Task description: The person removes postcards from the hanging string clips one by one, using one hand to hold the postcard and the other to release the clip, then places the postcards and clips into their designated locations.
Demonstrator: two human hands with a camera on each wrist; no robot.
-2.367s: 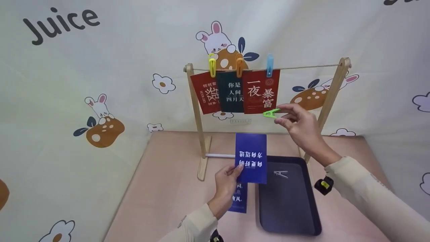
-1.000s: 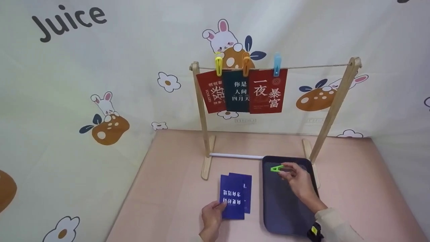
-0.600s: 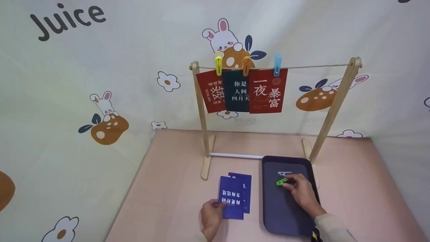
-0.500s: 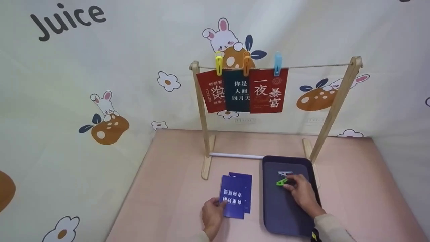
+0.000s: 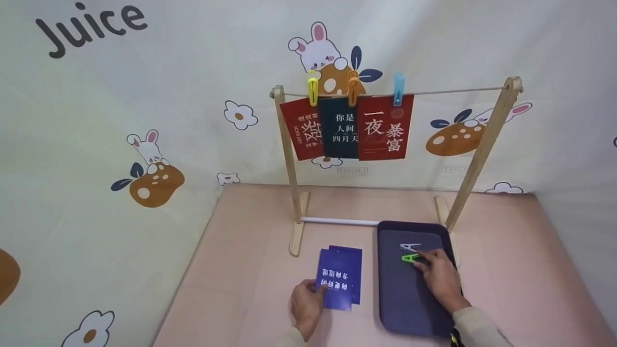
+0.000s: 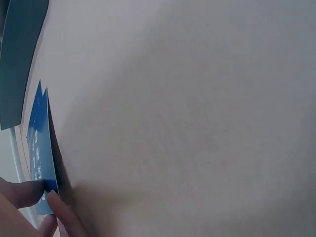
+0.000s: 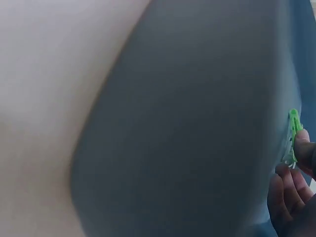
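Note:
My left hand [image 5: 307,303] pinches a blue card [image 5: 333,294] with white writing by its left edge, thumb on top. It overlaps a second blue card [image 5: 357,279] behind it. Over the dark tray [image 5: 402,308], my right hand [image 5: 442,279] pinches a small green clothespin [image 5: 409,259] between thumb and index finger. A white clothespin [image 5: 409,247] lies in the tray just beyond, close to the index fingertip. In the right wrist view the thumb overlaps the green clothespin [image 7: 295,123], with the other fingers below it.
A wooden stand [image 5: 475,164] holds a string [image 5: 453,91]. Hanging there are a red card [image 5: 302,137] on a yellow clothespin [image 5: 313,90], a dark green card [image 5: 340,149] on an orange one, and another red card [image 5: 384,154] on a light blue clothespin [image 5: 398,89].
My right hand has brought the green clothespin down from beside the hanging cards into the tray, near the white one. My left hand has lowered the blue card toward the table.

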